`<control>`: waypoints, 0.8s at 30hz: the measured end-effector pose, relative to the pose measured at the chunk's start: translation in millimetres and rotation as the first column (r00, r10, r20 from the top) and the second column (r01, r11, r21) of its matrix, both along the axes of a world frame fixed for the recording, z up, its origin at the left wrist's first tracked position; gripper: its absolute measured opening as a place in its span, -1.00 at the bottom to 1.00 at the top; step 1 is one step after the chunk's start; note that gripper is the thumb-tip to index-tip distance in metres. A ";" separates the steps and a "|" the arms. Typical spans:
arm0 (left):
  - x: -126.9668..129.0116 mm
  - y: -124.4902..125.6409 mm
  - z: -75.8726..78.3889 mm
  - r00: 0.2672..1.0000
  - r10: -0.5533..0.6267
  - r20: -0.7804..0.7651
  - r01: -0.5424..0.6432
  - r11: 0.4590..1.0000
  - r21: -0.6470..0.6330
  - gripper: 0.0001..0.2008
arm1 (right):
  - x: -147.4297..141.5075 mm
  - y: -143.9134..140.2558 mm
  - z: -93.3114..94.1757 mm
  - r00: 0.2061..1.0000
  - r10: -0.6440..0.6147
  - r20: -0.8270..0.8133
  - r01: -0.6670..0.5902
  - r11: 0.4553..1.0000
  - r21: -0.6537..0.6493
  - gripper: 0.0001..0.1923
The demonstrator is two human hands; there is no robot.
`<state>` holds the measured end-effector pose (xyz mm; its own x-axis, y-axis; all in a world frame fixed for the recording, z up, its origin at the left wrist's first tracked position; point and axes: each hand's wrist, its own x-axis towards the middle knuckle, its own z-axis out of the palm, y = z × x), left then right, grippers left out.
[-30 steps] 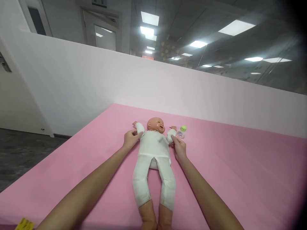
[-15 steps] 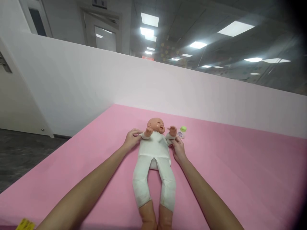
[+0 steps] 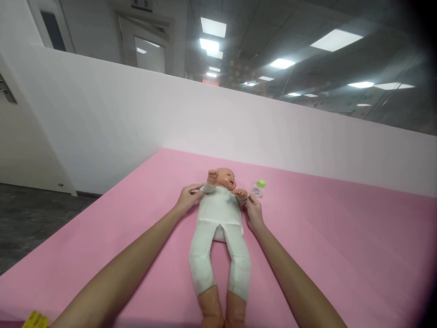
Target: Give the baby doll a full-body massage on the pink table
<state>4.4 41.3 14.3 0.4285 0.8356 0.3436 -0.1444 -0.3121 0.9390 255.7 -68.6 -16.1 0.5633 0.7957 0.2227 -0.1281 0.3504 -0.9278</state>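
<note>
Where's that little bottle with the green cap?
The little bottle stands on the pink mat, right of the doll's head, just beyond the right hand.

The doll's feet are cut off by the near edge. The small bottle's label is too small to read. A yellow object at the near left corner is mostly cropped. The right edge fades into blurred dark.

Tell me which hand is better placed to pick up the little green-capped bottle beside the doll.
The right hand, likely. It grips the doll at the arm nearest the bottle; the left hand is across the doll's body.
</note>
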 end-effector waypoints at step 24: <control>1.6 -1.7 0.1 0.980 0.162 -0.114 -0.161 0.987 0.021 -0.60 | 8.7 -1.2 -1.7 0.995 -0.101 0.013 0.102 0.992 -0.078 -0.55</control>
<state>6.0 39.6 14.3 0.3255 0.8934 0.3096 0.0178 -0.3332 0.9427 264.4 -69.7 -17.8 0.6403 0.7497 0.1671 -0.0870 0.2870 -0.9540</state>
